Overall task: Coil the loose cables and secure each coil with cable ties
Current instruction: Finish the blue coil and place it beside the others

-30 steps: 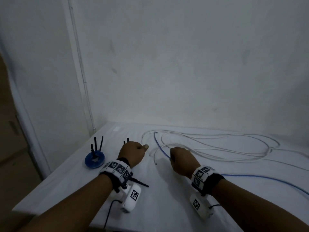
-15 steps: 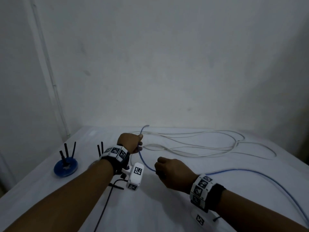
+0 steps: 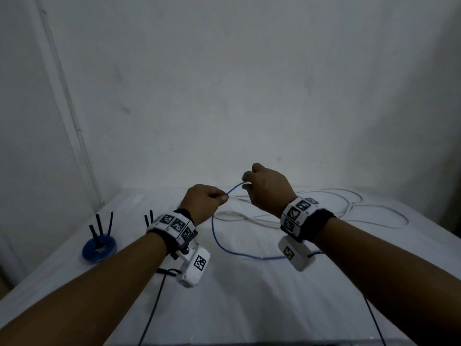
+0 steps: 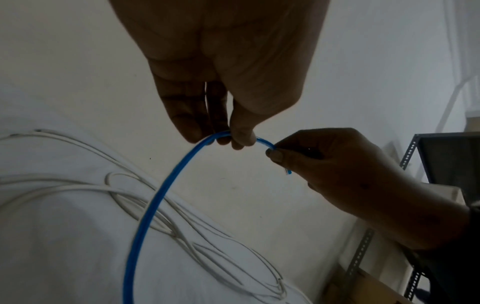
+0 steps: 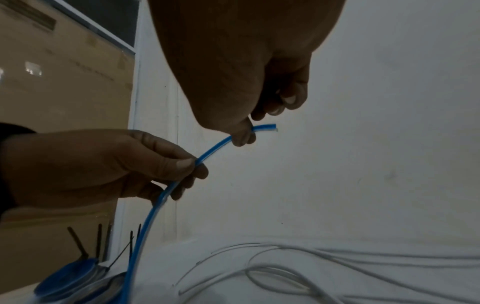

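A thin blue cable [image 3: 214,236] loops up from the white table [image 3: 249,308] into both hands. My left hand [image 3: 223,197] pinches it a short way from its end, thumb against fingertips [image 4: 226,139]. My right hand [image 3: 245,183], raised slightly higher and to the right, pinches the cable [image 5: 215,146] right at its cut end [image 5: 270,127]. The hands are a few centimetres apart, above the table. A loose white cable [image 3: 324,218] lies in wide tangled loops behind them [image 4: 124,193]. Black cable ties stand upright in a blue holder [image 3: 99,247] at the left.
More black ties [image 3: 149,217] stick up behind my left wrist. A white wall [image 3: 249,96] closes the back of the table. A dark metal shelf rack [image 4: 410,156] and cardboard boxes [image 5: 64,92] stand beside the table. Thin black cords [image 3: 152,310] hang from the wrist cameras.
My right hand let go of the blue cable lower down and rose to pinch its end. My left hand kept its pinch and lifted, so the cable forms an arc.
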